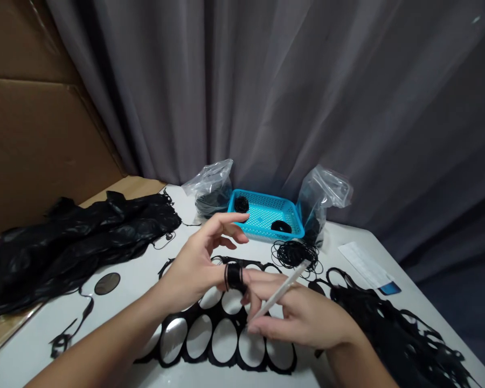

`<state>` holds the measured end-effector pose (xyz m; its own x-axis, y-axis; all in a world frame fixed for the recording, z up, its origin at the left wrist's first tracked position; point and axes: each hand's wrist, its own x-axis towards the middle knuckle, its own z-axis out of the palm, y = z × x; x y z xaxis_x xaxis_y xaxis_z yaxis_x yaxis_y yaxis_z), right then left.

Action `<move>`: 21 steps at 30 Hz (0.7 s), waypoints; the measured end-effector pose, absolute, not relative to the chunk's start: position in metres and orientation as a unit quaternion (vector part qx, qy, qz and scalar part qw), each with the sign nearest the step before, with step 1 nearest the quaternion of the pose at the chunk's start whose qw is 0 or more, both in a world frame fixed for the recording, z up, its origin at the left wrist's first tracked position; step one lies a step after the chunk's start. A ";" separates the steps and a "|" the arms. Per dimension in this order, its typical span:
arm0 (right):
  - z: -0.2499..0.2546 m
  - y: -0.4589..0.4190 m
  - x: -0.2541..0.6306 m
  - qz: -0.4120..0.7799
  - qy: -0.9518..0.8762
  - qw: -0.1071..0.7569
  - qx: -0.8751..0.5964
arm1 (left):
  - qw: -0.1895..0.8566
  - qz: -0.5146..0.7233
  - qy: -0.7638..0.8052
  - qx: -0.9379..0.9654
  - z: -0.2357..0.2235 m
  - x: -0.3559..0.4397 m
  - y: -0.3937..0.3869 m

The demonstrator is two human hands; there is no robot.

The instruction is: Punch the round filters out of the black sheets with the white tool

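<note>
My left hand [198, 264] is over the table, its fingers curved and apart, its thumb meeting the fingers of my right hand. A bundle of thin black rubber rings [235, 276] is looped around a digit where the hands meet; I cannot tell exactly whose finger bears it. My right hand [307, 312] grips a slim pale stick-like tool [283, 291], tilted up to the right, its lower tip by the thumb. Below both hands lies a flat black rubber sheet [209, 360] with rows of large round holes.
A blue basket [267, 198] holding black ring bundles stands behind, between clear plastic bags [214, 180] [327, 188]. Loose black rings [295, 253] lie before it. Black rubber scrap piles flank the white table [84, 231] [392, 323]. A dark disc [107, 283] and paper slip [366, 264] lie there.
</note>
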<state>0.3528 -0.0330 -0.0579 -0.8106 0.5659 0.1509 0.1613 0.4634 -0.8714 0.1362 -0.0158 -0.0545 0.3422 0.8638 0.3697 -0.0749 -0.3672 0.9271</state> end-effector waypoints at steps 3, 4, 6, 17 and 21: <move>-0.057 -0.028 0.355 0.431 -0.843 0.220 -0.234 | 0.461 0.455 0.308 0.697 -0.057 0.134 -0.017; -0.055 -0.028 0.357 0.420 -0.848 0.224 -0.234 | 0.451 0.441 0.311 0.711 -0.058 0.134 -0.017; -0.050 -0.030 0.360 0.393 -0.861 0.225 -0.231 | 0.433 0.413 0.310 0.739 -0.058 0.135 -0.018; -0.025 -0.049 0.363 0.331 -0.904 0.208 -0.172 | 0.521 0.288 0.270 0.757 -0.067 0.138 -0.013; -0.034 -0.049 0.357 0.371 -0.883 0.241 -0.158 | 0.455 0.311 0.320 0.770 -0.069 0.141 -0.001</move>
<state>0.3566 -0.0487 -0.0343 -0.8340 0.4578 0.3081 0.0997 0.6742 -0.7318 0.1408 -0.0012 -0.0693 0.6018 0.7764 0.1873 0.2104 -0.3804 0.9006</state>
